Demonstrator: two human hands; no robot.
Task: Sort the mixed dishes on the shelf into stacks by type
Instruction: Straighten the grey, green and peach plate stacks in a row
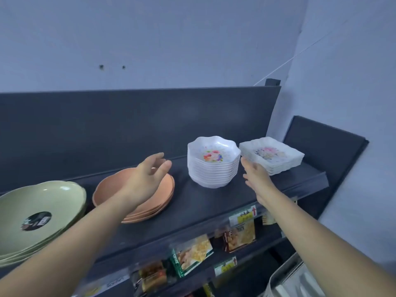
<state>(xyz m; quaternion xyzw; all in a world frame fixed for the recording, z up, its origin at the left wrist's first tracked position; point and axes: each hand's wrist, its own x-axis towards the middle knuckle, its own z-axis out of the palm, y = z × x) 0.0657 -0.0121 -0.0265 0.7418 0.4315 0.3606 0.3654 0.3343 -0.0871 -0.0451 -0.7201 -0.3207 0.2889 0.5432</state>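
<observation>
The dishes are seen on the dark shelf (pixel 192 207), which crosses the middle of the frame, and they are already set in four stacks by type. In the centre right stands a tall stack of white scalloped bowls (pixel 213 162) with a flower print. Just beside it, at the right, lies a lower stack of white square plates (pixel 273 155) with a similar print. Left of centre a stack of orange plates (pixel 108 187) is found, and at the lower left a stack of green plates (pixel 42 200) with a dark round label.

The left hand (pixel 147 176) is held above the orange plates with its fingers loose and spread, and nothing is held in it. The right hand (pixel 256 177) is stretched out flat with straight fingers between the bowls and the square plates. Its fingertips are near the edge of the square plates, but whether they touch cannot be told.

The sorting is judged to be almost finished, and only a straightening of the stacks seems to be in hand. For the next move, a gentle touch from both sides is called for, because the tall bowl stack may be tipped easily.

Below the shelf, snack packets (pixel 192 254) and price labels (pixel 242 217) are seen, and a metal tray (pixel 285 279) at the lower right.
</observation>
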